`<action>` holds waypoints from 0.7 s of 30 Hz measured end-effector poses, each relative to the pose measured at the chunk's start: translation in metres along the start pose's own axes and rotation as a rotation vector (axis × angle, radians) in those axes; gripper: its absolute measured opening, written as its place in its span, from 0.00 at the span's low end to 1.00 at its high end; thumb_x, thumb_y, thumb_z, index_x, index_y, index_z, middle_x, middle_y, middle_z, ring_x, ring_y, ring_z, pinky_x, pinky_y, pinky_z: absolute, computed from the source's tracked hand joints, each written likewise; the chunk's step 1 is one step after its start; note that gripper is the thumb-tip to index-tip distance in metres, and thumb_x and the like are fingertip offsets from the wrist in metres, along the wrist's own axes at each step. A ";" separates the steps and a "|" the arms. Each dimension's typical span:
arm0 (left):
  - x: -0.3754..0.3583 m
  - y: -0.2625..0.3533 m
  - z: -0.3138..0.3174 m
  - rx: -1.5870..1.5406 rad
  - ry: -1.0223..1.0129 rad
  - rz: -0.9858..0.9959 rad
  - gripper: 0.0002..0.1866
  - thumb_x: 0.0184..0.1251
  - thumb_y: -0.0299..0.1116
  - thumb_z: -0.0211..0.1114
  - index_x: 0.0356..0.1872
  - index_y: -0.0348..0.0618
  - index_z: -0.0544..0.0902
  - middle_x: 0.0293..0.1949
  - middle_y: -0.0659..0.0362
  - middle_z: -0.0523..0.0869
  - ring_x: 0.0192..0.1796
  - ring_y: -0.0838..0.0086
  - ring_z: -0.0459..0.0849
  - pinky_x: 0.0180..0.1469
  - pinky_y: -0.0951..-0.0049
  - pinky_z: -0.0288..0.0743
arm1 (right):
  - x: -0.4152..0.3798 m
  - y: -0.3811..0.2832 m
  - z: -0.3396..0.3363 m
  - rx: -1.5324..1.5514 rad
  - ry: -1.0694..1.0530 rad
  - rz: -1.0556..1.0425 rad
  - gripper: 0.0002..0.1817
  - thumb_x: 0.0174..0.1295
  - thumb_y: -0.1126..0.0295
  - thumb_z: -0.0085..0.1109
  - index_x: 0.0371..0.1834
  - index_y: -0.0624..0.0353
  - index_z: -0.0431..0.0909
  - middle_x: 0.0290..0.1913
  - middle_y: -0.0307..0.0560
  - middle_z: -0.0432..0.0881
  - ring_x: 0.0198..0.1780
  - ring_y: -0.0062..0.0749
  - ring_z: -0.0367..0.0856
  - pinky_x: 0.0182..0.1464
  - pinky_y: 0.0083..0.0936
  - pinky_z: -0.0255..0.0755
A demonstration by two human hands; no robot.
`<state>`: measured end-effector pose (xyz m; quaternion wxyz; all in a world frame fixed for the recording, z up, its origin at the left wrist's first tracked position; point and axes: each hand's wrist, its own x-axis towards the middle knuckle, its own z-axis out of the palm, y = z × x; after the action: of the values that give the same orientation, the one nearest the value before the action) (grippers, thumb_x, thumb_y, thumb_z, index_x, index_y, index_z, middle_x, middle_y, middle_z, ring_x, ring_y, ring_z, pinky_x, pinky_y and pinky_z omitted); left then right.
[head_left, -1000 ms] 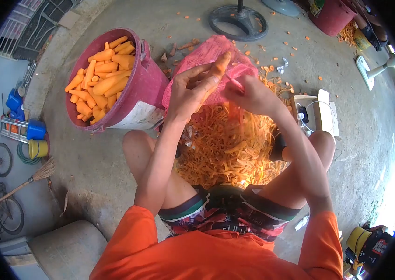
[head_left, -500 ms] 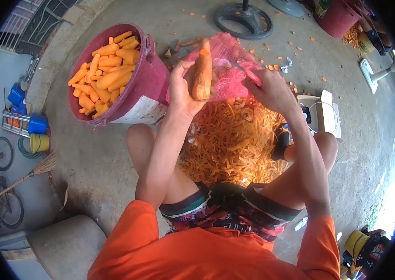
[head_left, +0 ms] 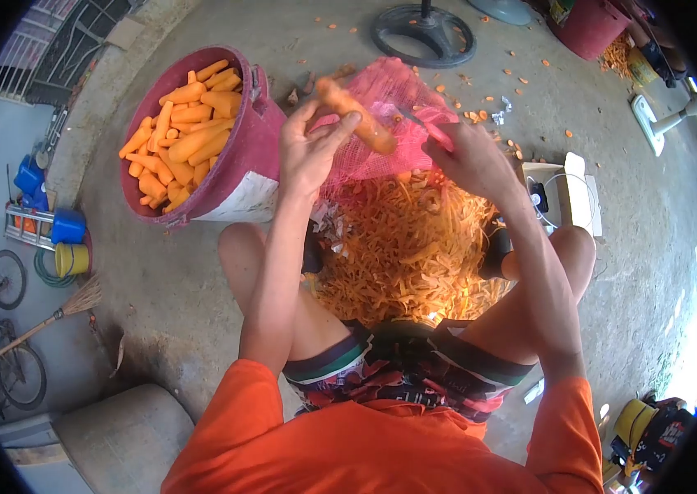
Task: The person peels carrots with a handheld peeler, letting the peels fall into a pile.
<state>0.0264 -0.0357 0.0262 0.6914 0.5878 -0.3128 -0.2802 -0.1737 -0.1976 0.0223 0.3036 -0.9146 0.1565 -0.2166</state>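
My left hand (head_left: 309, 148) grips a carrot (head_left: 356, 115) between thumb and fingers, its narrow end tilted up to the left. Closed around a pink-handled peeler (head_left: 437, 134), my right hand (head_left: 473, 162) is just right of the carrot. The peeler's thin blade points toward the carrot, apparently apart from it. Behind both hands lies a pink mesh sack (head_left: 402, 86) with carrots inside. A heap of orange peelings (head_left: 406, 255) spreads between my legs.
A large maroon tub (head_left: 270, 123) full of peeled carrots (head_left: 192, 123) stands on the left. Beyond the sack is a black round stand base (head_left: 422, 37). An open white box (head_left: 575, 198) sits at the right. Carrot slices (head_left: 480, 115) are scattered across the concrete floor.
My left hand has shifted slightly left and turned the carrot from near upright to slanting, with its thick end now down to the right. My right hand still holds the peeler.
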 end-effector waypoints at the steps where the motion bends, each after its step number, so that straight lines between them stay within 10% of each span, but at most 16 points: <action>1: 0.000 -0.005 0.002 -0.073 -0.014 0.135 0.18 0.64 0.22 0.76 0.53 0.37 0.82 0.49 0.58 0.87 0.51 0.77 0.86 0.53 0.75 0.84 | -0.002 0.000 0.006 0.028 0.035 -0.017 0.12 0.67 0.64 0.63 0.39 0.64 0.80 0.32 0.63 0.83 0.37 0.62 0.83 0.38 0.48 0.75; 21: -0.032 -0.012 0.015 0.539 -0.025 0.721 0.18 0.56 0.13 0.77 0.46 0.33 0.81 0.46 0.55 0.84 0.56 0.68 0.87 0.57 0.71 0.83 | 0.012 0.030 0.033 -0.187 -0.058 0.259 0.16 0.68 0.62 0.62 0.33 0.67 0.82 0.33 0.66 0.84 0.38 0.63 0.84 0.40 0.51 0.76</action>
<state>-0.0060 -0.0232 0.0131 0.5631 0.5971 -0.5679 0.0632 -0.1521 -0.2094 -0.0162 0.2468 -0.9169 0.2838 -0.1334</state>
